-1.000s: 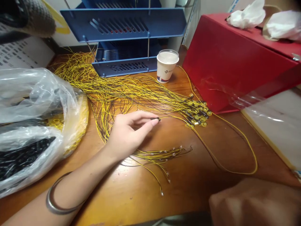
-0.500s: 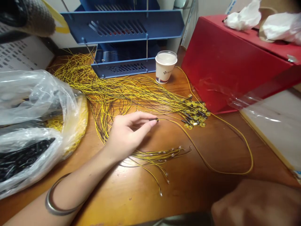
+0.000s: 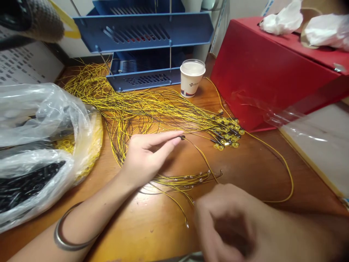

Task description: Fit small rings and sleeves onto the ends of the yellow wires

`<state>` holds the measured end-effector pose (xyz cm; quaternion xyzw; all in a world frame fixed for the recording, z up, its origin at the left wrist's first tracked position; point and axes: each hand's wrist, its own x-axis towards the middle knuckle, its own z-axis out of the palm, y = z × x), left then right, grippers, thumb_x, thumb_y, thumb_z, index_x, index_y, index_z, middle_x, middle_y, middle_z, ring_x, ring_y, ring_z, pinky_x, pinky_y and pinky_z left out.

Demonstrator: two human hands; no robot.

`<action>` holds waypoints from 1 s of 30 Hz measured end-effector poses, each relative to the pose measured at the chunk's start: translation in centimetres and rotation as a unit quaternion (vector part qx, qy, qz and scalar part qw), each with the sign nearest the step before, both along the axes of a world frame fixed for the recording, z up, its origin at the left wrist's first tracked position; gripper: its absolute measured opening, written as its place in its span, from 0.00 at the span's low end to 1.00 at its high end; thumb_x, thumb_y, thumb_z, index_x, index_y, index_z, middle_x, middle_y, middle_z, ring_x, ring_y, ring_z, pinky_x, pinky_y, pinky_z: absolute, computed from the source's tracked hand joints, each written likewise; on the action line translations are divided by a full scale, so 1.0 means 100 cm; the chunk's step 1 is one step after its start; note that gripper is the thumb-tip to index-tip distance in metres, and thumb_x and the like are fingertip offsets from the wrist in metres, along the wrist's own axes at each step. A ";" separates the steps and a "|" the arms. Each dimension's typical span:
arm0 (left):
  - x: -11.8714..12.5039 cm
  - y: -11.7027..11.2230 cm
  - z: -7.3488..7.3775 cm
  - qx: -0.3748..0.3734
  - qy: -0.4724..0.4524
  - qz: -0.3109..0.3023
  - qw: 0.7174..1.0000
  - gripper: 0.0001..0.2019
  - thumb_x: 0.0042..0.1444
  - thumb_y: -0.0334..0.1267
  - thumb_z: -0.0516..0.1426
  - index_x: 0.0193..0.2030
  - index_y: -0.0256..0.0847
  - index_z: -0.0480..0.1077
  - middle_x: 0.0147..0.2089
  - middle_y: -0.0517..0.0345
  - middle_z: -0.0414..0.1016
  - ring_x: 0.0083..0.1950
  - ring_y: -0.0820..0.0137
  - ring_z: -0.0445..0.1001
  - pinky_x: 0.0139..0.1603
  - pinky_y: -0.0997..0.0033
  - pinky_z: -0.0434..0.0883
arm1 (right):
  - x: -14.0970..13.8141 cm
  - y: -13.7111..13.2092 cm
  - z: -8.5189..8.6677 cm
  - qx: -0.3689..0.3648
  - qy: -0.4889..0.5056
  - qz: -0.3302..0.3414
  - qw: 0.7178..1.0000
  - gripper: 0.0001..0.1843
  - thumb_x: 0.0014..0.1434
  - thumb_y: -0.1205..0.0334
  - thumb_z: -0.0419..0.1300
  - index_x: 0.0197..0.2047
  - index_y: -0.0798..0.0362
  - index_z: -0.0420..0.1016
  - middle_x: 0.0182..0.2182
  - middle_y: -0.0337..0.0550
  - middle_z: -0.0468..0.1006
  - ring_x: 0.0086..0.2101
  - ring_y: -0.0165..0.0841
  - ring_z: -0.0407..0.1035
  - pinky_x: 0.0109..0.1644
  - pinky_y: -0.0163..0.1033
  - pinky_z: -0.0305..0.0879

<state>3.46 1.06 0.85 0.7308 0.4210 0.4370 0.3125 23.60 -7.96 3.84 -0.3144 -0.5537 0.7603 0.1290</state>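
Between thumb and index finger, my left hand (image 3: pixel 147 153) pinches a small black piece (image 3: pixel 182 137) at the end of a yellow wire (image 3: pixel 202 154). That wire arcs right and loops across the desk. My right hand (image 3: pixel 231 218) is in front of it at lower right, smeared by motion. Its fingers are curled, and whatever they may hold is hidden. Beneath my left wrist lie several yellow-and-black wires (image 3: pixel 174 178) with small clear tips. Farther back, a large bundle of such wires (image 3: pixel 152 103) ends in black pieces with yellow rings (image 3: pixel 227 131).
At left, a clear plastic bag (image 3: pixel 68 105) shows black parts (image 3: pixel 29 182) and yellow rings (image 3: pixel 88 154). A blue tray rack (image 3: pixel 147 31) and a lidded paper cup (image 3: pixel 192 78) stand behind the wires. A red box (image 3: pixel 272 76) borders the back right.
My right hand has moved left and up from the lower right corner, over the wire loop. My left hand keeps its pinch in nearly the same place.
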 end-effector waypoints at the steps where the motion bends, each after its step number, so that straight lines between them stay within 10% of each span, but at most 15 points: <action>1: 0.000 0.000 0.000 0.001 0.000 0.002 1.000 0.08 0.58 0.33 0.61 0.44 0.40 0.81 0.40 0.58 0.84 0.35 0.71 0.83 0.40 0.78 0.80 | -0.007 0.008 0.003 -0.008 -0.019 -0.026 0.999 0.23 0.55 0.43 0.66 0.27 0.52 0.64 0.17 0.29 0.57 0.17 0.22 0.49 0.18 0.29 0.46; 5: -0.001 -0.002 0.002 0.007 -0.007 0.003 1.000 0.09 0.59 0.33 0.61 0.45 0.40 0.80 0.41 0.58 0.84 0.34 0.73 0.82 0.34 0.81 0.78 | -0.020 0.024 0.001 0.196 -0.134 -0.200 0.950 0.20 0.60 0.50 0.64 0.27 0.52 0.61 0.19 0.31 0.62 0.21 0.24 0.54 0.22 0.31 0.50; 10: -0.001 -0.002 0.001 0.055 -0.008 -0.033 0.998 0.08 0.58 0.30 0.62 0.43 0.41 0.81 0.44 0.58 0.83 0.39 0.71 0.83 0.43 0.80 0.79 | -0.010 0.039 -0.016 0.505 -0.248 -0.286 0.776 0.19 0.61 0.54 0.63 0.52 0.52 0.68 0.46 0.47 0.75 0.44 0.37 0.68 0.48 0.42 0.62; 14: -0.002 0.000 -0.001 0.072 -0.005 -0.067 0.995 0.08 0.58 0.30 0.62 0.43 0.41 0.81 0.43 0.58 0.83 0.40 0.71 0.83 0.45 0.78 0.79 | -0.008 0.050 -0.023 0.576 -0.265 -0.295 0.715 0.13 0.62 0.55 0.62 0.31 0.53 0.68 0.26 0.38 0.73 0.28 0.30 0.66 0.36 0.38 0.59; 20: -0.001 0.000 -0.002 0.080 0.004 -0.100 0.992 0.08 0.57 0.28 0.62 0.43 0.40 0.81 0.41 0.58 0.84 0.39 0.72 0.83 0.43 0.80 0.79 | -0.008 0.049 -0.018 0.537 -0.246 -0.264 0.762 0.31 0.64 0.53 0.59 0.16 0.53 0.48 0.13 0.30 0.50 0.16 0.22 0.45 0.23 0.35 0.44; 30: -0.002 0.000 -0.002 0.074 0.003 -0.089 0.993 0.08 0.57 0.28 0.62 0.43 0.40 0.81 0.39 0.58 0.84 0.33 0.76 0.81 0.36 0.84 0.75 | -0.009 0.051 -0.018 0.433 -0.194 -0.263 0.840 0.17 0.62 0.56 0.62 0.26 0.54 0.64 0.17 0.29 0.60 0.18 0.21 0.53 0.23 0.31 0.50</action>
